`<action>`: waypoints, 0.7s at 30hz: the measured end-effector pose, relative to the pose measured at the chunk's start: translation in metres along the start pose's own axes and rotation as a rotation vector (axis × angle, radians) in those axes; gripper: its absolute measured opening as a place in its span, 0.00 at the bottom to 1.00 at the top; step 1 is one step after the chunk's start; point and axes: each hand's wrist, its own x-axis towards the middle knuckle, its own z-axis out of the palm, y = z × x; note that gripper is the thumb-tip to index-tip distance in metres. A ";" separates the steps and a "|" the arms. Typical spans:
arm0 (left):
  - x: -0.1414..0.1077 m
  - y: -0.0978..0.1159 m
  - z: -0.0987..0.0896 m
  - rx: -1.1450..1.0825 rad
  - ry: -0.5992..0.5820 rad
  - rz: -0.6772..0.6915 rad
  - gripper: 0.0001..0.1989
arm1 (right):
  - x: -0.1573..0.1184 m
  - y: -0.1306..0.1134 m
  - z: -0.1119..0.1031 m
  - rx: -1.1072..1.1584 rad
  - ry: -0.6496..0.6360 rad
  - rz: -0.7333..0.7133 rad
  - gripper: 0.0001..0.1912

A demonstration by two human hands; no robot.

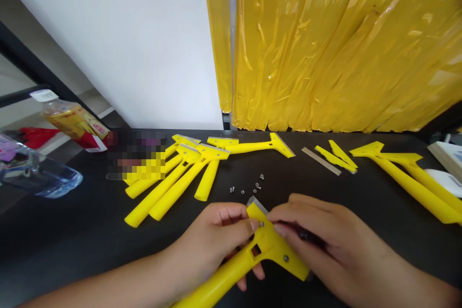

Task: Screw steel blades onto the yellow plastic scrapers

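A yellow plastic scraper (231, 269) lies tilted in front of me, its handle toward the lower left. My left hand (220, 231) is closed around its neck, thumb pressed by one of the two screws on the head. Along the far edge of the head a strip of metal blade (254, 202) sticks out. My right hand (325, 236) is closed, its thumb and index finger pinching the head's edge next to the blade. Something dark shows between its fingers; I cannot make out what. Small screws and nuts (257, 185) are scattered just beyond the scraper.
Several yellow scrapers (180, 178) lie fanned out on the black table (108, 245) at the left. Further right are a flat strip (321, 161), loose yellow head pieces (335, 156) and yellow handles (407, 183). Bottles (72, 120) stand left; yellow film (325, 48) hangs behind.
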 end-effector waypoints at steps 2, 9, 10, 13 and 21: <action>0.000 -0.001 0.000 0.012 -0.003 0.012 0.15 | 0.002 0.006 0.010 -0.027 -0.006 -0.039 0.09; 0.002 -0.004 0.002 0.027 0.015 0.005 0.15 | 0.006 0.012 0.019 0.021 0.031 -0.034 0.07; 0.002 -0.004 0.002 0.029 0.017 0.007 0.15 | 0.005 0.011 0.019 0.024 0.030 -0.034 0.07; 0.001 -0.004 0.003 0.043 0.006 0.023 0.15 | 0.004 0.008 0.021 0.032 0.041 -0.006 0.06; 0.000 -0.006 0.004 0.035 0.005 0.028 0.15 | 0.007 0.002 0.023 0.180 0.038 0.360 0.05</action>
